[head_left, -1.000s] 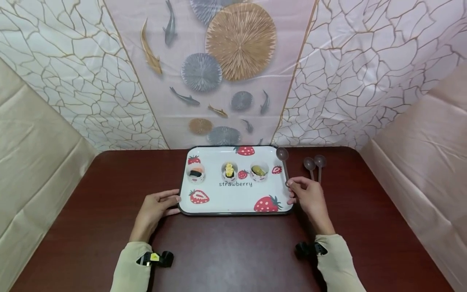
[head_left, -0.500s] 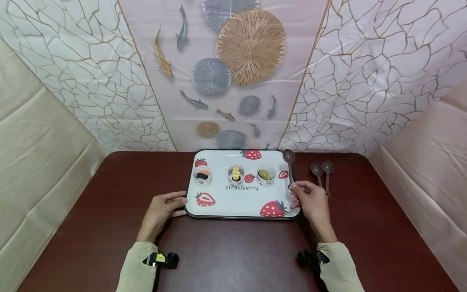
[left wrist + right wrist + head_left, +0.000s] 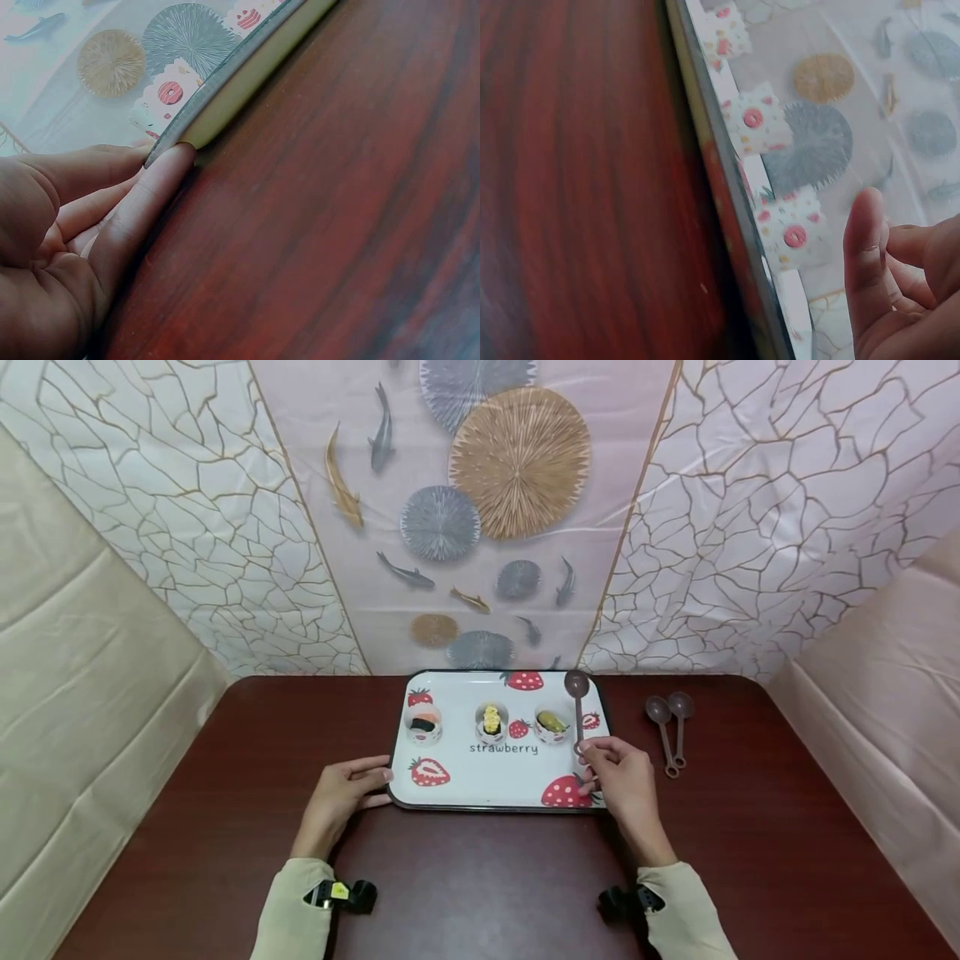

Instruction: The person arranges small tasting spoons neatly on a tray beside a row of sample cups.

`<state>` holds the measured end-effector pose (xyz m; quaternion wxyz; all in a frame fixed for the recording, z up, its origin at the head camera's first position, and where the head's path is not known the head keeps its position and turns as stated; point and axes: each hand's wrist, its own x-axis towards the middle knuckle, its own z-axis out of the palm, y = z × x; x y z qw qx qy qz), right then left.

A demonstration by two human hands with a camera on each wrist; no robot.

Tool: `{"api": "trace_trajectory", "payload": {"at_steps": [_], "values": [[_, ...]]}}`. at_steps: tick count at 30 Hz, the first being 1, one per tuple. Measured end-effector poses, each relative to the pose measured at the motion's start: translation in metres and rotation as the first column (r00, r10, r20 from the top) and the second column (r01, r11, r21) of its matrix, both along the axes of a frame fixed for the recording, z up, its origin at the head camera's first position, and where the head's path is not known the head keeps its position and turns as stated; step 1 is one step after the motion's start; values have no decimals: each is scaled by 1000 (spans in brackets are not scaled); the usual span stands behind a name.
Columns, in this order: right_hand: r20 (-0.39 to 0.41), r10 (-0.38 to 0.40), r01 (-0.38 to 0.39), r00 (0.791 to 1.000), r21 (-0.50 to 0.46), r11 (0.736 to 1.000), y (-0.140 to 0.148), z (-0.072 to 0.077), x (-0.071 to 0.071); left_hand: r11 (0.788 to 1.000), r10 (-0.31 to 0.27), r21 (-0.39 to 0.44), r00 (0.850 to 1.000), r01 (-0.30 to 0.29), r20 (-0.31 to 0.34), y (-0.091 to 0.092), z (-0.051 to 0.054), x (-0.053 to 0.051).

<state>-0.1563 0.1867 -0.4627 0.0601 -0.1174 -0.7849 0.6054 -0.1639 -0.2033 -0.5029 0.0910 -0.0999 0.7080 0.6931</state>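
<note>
In the head view, a white strawberry-print tray (image 3: 480, 781) with a dark rim lies on the table. My left hand (image 3: 341, 797) grips its left rim; in the left wrist view, fingers (image 3: 146, 199) pinch the tray's corner. With my right hand (image 3: 622, 781) I hold a dark brown spoon (image 3: 577, 706) by its handle end, bowl pointing away, over the tray's right part. Beside the spoon stands a paper cup (image 3: 551, 737) with a green-topped sushi piece. A yellow-topped sushi (image 3: 491, 720) sits in the middle cup, an orange-and-black one (image 3: 423, 723) in the left cup.
Two more brown spoons (image 3: 660, 714) (image 3: 681, 706) lie side by side on the dark red table (image 3: 480, 877), right of the tray. A patterned cloth (image 3: 517, 460) hangs behind the table, with beige padded panels (image 3: 97, 693) at the sides.
My right hand has carried the spoon leftward from the tray's right edge to over its surface, near the green-topped cup. The left hand stays at the tray's rim. The head view has shifted slightly.
</note>
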Motion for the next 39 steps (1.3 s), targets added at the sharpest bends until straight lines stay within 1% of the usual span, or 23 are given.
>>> {"api": "trace_trajectory", "payload": {"at_steps": [4,11,15,18,23,30,36,39], "values": [[0,9,-9,1000,-14,1000,-13,-1,1,1000,13,-5,1000,-13,2,-1,-1,-1],[1,22,-22,1000,-26,999,-29,-2,5,1000,14,19,1000,-15,5,2,-4,-3],[7,41,-40,999,-71,997,-41,-2,4,1000,23,9,1000,-23,11,3,-5,-3],[-7,63,-63,998,-100,993,-51,-1,2,1000,25,4,1000,-25,11,3,-5,-3],[-40,92,-96,995,-98,991,-69,0,0,1000,24,3,1000,-24,7,2,-3,-3],[-90,113,-126,989,-157,980,-90,0,-1,1000,25,2,1000,-25,1,3,-2,-4],[-77,136,-148,988,-174,974,-105,-2,0,1000,28,-1,1000,-27,8,3,-3,-4],[-66,150,-160,986,-166,973,-111,-4,-1,1000,30,7,1000,-30,4,4,-4,-3]]}}
